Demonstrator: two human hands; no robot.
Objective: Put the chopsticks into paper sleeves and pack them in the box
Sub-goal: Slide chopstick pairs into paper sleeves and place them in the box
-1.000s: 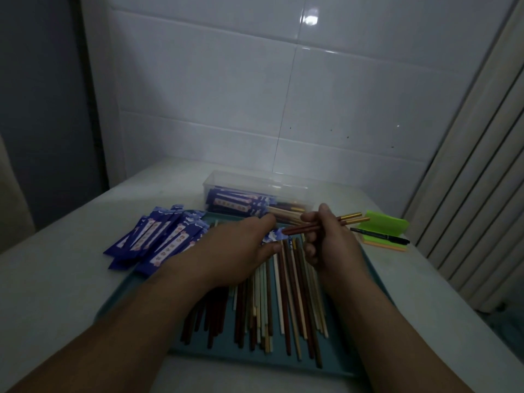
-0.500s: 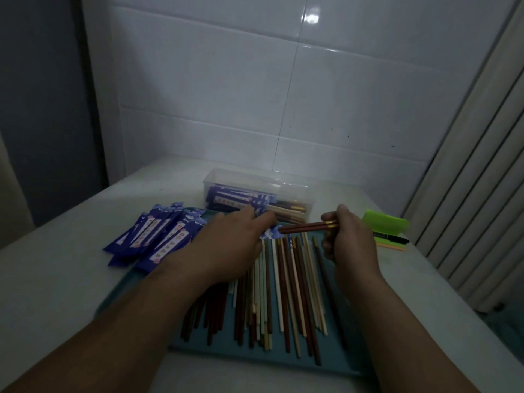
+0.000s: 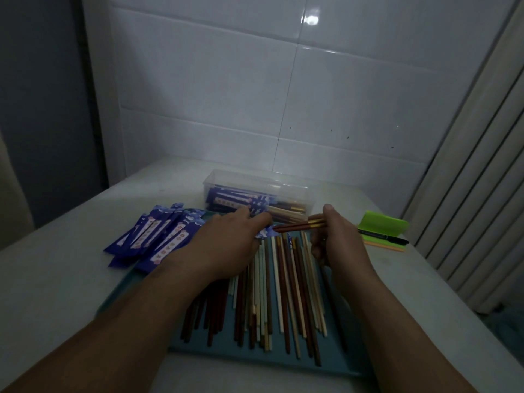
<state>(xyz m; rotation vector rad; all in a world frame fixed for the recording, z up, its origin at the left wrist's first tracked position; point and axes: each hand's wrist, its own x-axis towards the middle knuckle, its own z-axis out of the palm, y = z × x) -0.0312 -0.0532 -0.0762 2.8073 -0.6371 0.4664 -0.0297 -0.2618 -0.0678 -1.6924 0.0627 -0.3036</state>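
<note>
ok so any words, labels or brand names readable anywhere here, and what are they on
Nothing reads clearly in this dim picture.
On the loose paper sleeves: pale label strips with printed marks, too blurred to read.
On the packed sleeves in the box: the same strips, too small and blurred.
On the black pen: no print can be made out.
On the green pad: no print shows.

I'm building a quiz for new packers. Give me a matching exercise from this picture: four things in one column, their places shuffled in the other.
Things
1 pile of blue sleeves
2 clear box
3 black pen
4 red-brown chopstick pair

Places
A gripped in the right hand
B on the green pad, far right
C beyond the tray, near the wall
D on the table, left of the left hand

Pairs: 1-D, 2-C, 3-B, 4-A
</note>
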